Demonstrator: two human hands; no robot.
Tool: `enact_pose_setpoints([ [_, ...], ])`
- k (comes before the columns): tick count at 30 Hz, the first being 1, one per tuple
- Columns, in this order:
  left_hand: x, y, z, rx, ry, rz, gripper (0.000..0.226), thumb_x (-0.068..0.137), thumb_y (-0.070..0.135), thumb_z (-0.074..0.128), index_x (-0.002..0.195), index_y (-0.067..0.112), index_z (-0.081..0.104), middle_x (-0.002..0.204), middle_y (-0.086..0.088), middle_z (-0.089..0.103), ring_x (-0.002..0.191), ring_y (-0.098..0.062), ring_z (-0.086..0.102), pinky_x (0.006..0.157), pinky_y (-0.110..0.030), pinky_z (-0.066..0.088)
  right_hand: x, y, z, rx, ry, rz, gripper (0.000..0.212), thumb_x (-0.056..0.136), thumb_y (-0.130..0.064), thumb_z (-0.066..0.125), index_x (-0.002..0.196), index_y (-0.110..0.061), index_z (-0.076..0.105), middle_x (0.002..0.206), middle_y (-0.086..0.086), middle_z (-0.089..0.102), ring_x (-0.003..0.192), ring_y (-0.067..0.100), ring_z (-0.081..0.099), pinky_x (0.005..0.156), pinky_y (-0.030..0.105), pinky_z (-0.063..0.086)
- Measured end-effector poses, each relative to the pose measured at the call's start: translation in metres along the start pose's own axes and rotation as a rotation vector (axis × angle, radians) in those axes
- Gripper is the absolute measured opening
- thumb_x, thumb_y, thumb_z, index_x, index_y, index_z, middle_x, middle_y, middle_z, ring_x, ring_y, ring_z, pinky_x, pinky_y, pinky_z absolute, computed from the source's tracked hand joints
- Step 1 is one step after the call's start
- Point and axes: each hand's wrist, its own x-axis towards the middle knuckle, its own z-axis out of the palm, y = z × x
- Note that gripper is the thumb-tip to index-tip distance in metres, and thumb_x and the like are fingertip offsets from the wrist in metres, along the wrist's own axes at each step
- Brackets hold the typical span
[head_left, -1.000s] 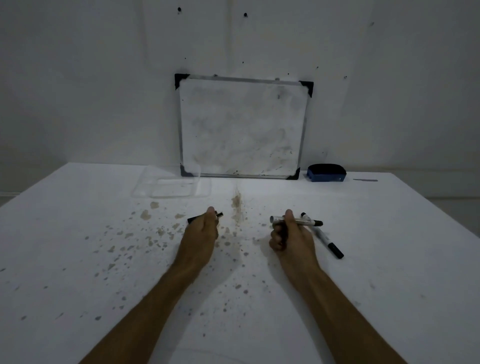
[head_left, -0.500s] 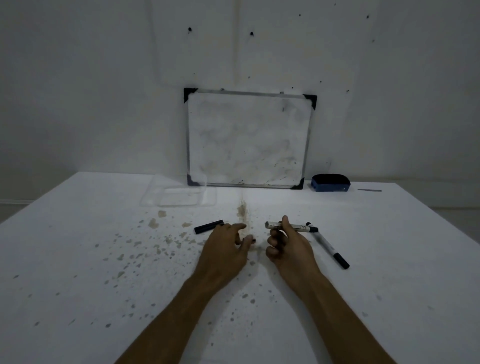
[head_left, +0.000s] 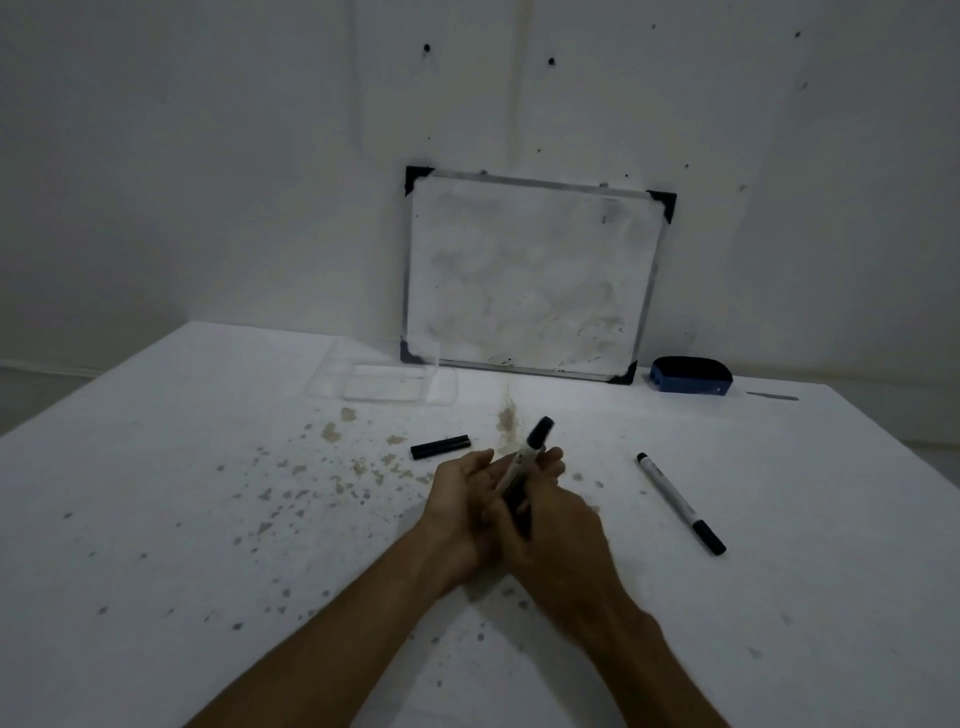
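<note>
**Marker held up between both hands over the stained counter**

The whiteboard marker (head_left: 521, 460) is off the counter (head_left: 156, 519), at the middle of the view. It is tilted so that its black capped end points up and away toward the whiteboard (head_left: 530, 275). The right grip (head_left: 553, 525) is clamped on it, fingers curled round the lower barrel. I judge that this hold steadies the pen so the other hand can work on it. The left grip (head_left: 460, 499) lies close against the barrel with its fingers mostly straight. Whether it pinches the pen or only cups it I cannot tell, since blur smears both hands. A dark patch between the palms may be the pen's lower end or a cap — it is too blurred to name.

A black cap (head_left: 440, 447) lies just beyond the left grip, apart from it, likely set aside within reach. A 2nd marker (head_left: 680, 503) lies well to the right. The blue eraser (head_left: 691, 375) sits beside the board's right corner. A clear plastic tray (head_left: 384, 383) near its left corner is faint against the white surface. Both forearms are cut off by the bottom edge.
</note>
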Motion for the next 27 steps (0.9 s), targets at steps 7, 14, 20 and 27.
enact_pose_setpoints([
  [7,0.001,0.008,0.003,-0.044,0.038,0.011,0.055,0.105,0.026,0.035,0.131,-0.014,0.064,0.128,-0.034,0.068,0.108,-0.029,0.069,0.100,-0.032,0.053,-0.001,0.004,0.001,0.306,0.289,-0.027,0.037,0.095,-0.068,0.042,0.086,-0.034,0.055,0.060,-0.002,0.060,0.045,0.015,0.054,0.042,0.032,0.050],
  [14,0.002,0.005,0.002,0.274,0.116,0.063,0.048,0.103,0.026,0.047,0.094,-0.004,0.083,0.076,-0.014,0.072,0.060,-0.022,0.063,0.064,-0.031,0.054,0.005,0.007,-0.006,0.444,0.357,0.183,0.016,0.095,-0.053,0.056,0.092,-0.038,0.062,0.080,-0.017,0.073,0.060,0.004,0.068,0.052,0.015,0.053],
  [20,-0.001,0.010,0.001,0.559,0.106,0.080,0.036,0.102,0.027,0.058,0.091,0.005,0.085,0.095,-0.019,0.077,0.065,-0.024,0.068,0.064,-0.034,0.054,0.013,0.019,-0.019,0.547,0.424,0.380,0.024,0.096,-0.055,0.056,0.090,-0.033,0.064,0.076,-0.010,0.072,0.074,0.001,0.067,0.062,0.017,0.047],
  [27,0.000,0.015,-0.010,0.806,0.001,0.079,0.021,0.103,0.011,0.063,0.113,0.006,0.080,0.086,-0.005,0.070,0.058,-0.012,0.056,0.050,-0.023,0.043,0.018,0.036,-0.023,0.722,0.375,0.566,0.045,0.095,-0.064,0.048,0.089,-0.023,0.066,0.067,-0.009,0.065,0.058,0.002,0.056,0.063,0.028,0.045],
])
